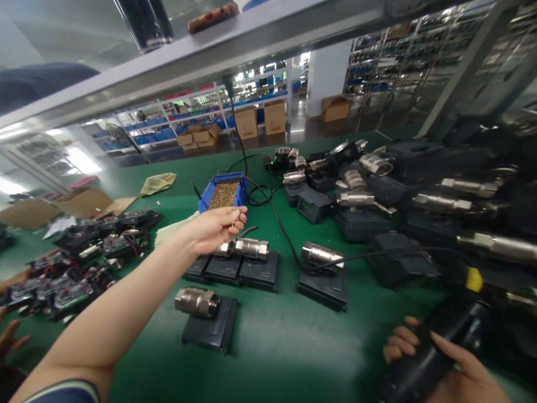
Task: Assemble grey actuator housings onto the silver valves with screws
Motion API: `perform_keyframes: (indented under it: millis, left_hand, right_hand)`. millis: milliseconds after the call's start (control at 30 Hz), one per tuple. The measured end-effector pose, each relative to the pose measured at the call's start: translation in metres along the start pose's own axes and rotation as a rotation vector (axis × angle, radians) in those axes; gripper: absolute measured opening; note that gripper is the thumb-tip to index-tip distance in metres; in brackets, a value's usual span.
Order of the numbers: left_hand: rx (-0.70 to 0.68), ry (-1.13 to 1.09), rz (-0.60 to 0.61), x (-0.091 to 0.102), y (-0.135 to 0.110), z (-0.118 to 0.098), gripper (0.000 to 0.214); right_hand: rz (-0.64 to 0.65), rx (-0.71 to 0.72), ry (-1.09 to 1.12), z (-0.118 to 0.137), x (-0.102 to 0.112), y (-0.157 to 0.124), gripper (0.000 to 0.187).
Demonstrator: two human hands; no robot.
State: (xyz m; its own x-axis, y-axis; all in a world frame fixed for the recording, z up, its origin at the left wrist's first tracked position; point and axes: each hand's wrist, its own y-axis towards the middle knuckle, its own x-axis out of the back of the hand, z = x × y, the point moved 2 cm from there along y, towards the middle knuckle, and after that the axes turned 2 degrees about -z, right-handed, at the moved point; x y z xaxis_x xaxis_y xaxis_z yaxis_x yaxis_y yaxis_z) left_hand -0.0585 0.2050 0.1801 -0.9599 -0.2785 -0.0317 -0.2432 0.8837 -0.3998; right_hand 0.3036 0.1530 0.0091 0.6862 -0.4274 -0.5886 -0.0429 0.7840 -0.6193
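My left hand (216, 228) reaches out over the bench with thumb and fingers pinched together. A tiny brass-coloured screw (233, 224) shows at the fingertips; how many are held I cannot tell. Just beyond that hand stands a blue bin (205, 197) filled with small brass-coloured screws (224, 195). At the lower right, my right hand (461, 364) is wrapped around a black electric screwdriver (434, 338) with a yellow part near one end. Between the hands, black housings with metal pipe fittings sit on the green bench, including a near one (212, 324) and one farther right (323, 288).
Many more housings with fittings (356, 198) crowd the right side. Open circuit assemblies (84, 268) are heaped at left, near another person's hand (10, 338). A black cable (274, 215) hangs down across the bench. Overhead runs a metal shelf (168, 59). A cloth (158, 183) lies behind.
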Motion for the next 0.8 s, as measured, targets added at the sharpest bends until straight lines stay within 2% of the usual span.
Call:
perform_keyframes:
  millis: [67,133,167,233,300,367,500,600,700,800]
  left_hand:
    - [0.142,-0.146,0.075,-0.027,-0.039,0.034,0.019]
    - [0.247,-0.13,0.139,-0.052,-0.064,0.075,0.016]
    - [0.242,-0.058,0.155,-0.061,-0.071,0.096,0.014]
    - [0.1,0.225,0.12,-0.073,-0.072,0.134,0.017]
    - [0.024,0.346,0.063,-0.077,-0.063,0.166,0.023]
    - [-0.051,0.441,0.012,-0.074,-0.052,0.188,0.025]
    - [-0.295,0.645,-0.038,-0.062,-0.042,0.204,0.021]
    - [-0.467,0.767,-0.045,-0.057,-0.044,0.206,0.021]
    - [-0.569,0.861,-0.063,-0.057,-0.048,0.208,0.022]
    - [-0.634,0.923,-0.092,-0.058,-0.05,0.206,0.02]
  right_hand:
    - [-0.147,-0.111,0.09,0.003,-0.014,-0.014,0.028]
    - [-0.173,-0.134,0.138,0.005,-0.026,-0.024,0.03]
    - [-0.16,-0.127,0.143,0.006,-0.03,-0.027,0.029]
    - [-0.121,-0.105,0.133,0.006,-0.033,-0.029,0.027]
    - [-0.069,-0.08,0.102,0.006,-0.03,-0.026,0.025]
    - [0.011,-0.037,0.05,0.006,-0.026,-0.023,0.026]
    - [0.201,0.041,-0.063,0.008,-0.028,-0.023,0.038]
    - [0.253,0.084,-0.165,0.012,-0.032,-0.028,0.044]
    - [0.312,0.178,-0.326,0.018,-0.033,-0.036,0.049]
    - [0.402,0.28,-0.384,0.022,-0.033,-0.048,0.058]
